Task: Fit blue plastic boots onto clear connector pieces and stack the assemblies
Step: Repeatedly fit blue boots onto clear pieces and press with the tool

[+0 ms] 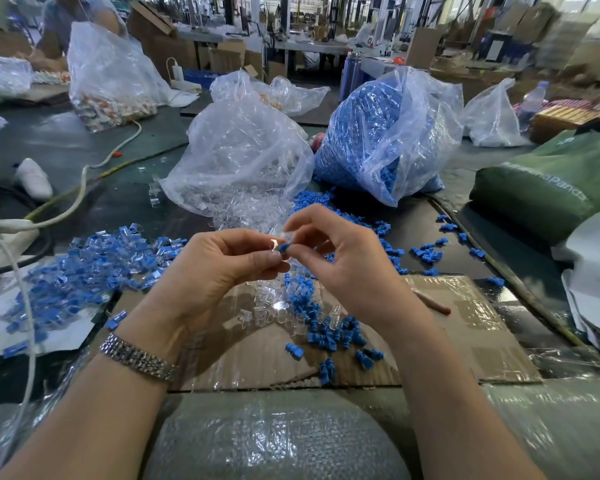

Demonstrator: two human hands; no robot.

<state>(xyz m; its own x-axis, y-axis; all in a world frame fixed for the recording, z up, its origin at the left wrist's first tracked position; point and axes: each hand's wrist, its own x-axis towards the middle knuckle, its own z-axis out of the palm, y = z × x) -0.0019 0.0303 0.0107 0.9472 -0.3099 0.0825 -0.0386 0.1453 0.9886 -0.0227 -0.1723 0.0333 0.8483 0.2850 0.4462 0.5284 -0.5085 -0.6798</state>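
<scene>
Cardboard sheet (465, 341): lies on the table (66, 143), nearest the person. On it, a scatter of loose boots (329, 336) with loose connector pieces (271, 311) just left of them. Pile of finished assemblies (84, 268): left of the cardboard. Bag of connector pieces (243, 157): behind the cardboard, centre. Bag of boots (388, 140): just right of that bag. Fabric bag (548, 181): far right. Both hands, left hand (215, 271) and right hand (343, 258), meet above the cardboard, before the two bags.
</scene>
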